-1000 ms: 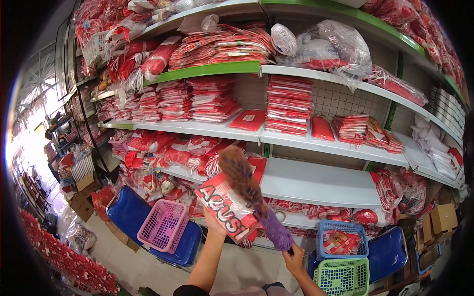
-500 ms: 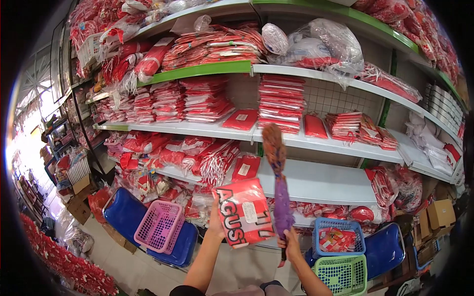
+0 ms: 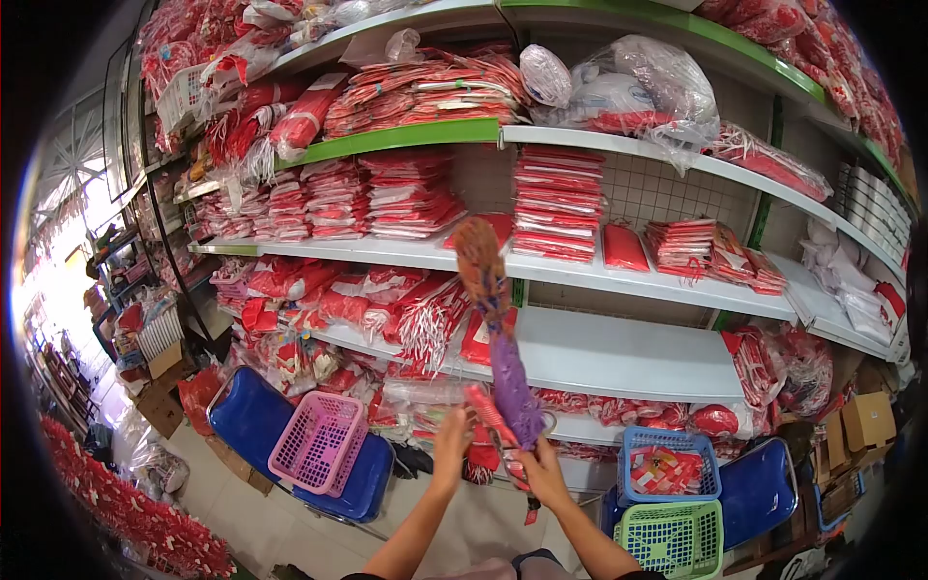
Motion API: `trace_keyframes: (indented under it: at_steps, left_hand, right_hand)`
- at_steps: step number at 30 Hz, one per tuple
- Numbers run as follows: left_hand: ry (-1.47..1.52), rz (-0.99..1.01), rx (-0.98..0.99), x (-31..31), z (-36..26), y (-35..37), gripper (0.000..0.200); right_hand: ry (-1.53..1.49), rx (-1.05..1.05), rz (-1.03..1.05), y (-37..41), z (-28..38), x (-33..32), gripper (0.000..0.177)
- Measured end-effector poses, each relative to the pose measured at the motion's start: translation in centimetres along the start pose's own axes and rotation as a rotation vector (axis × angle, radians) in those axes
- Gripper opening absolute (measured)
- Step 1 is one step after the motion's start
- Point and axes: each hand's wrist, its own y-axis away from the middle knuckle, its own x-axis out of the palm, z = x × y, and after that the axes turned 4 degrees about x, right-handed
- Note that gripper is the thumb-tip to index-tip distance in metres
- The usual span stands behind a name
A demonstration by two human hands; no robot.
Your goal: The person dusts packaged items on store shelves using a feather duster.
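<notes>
My right hand (image 3: pixel 543 474) is wrapped round the lower end of a feather duster (image 3: pixel 507 362), purple below and orange-brown at the top, which points up towards the shelves. A red packet (image 3: pixel 493 418) in clear plastic is seen nearly edge-on, tilted, beside the duster and close to the fingers of my right hand. My left hand (image 3: pixel 450 449) is raised just left of the packet, fingers apart, with a small gap between them. How the packet is supported is partly hidden. Behind both hands is a pale shelf (image 3: pixel 619 353).
Stacks of red packets (image 3: pixel 557 203) fill the shelves ahead. At the lower left, a pink basket (image 3: pixel 319 443) rests on a blue chair (image 3: pixel 246 420). At the lower right are a blue basket (image 3: pixel 669 464) holding red packets, a green basket (image 3: pixel 669 536) and another blue chair (image 3: pixel 764 493).
The red packet has turned from face-on to edge-on. My left hand has come off it. My right hand and the duster have moved left, and the duster leans further left.
</notes>
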Motion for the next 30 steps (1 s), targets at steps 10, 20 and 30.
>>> trace_keyframes:
  at_steps: [10,20,30]
  left_hand:
    - [0.727,0.275,-0.363,-3.9,1.7,-0.9,0.063]
    - [0.756,0.262,-0.392,-4.8,1.0,-1.1,0.064]
    - [0.758,0.259,-0.385,-5.3,0.6,-1.6,0.064]
  right_hand:
    - [0.624,-0.090,0.099,5.1,0.2,1.7,0.033]
    - [0.817,-0.145,0.071,7.1,-1.4,-1.9,0.027]
    - [0.721,-0.083,0.118,8.9,-1.6,-0.9,0.025]
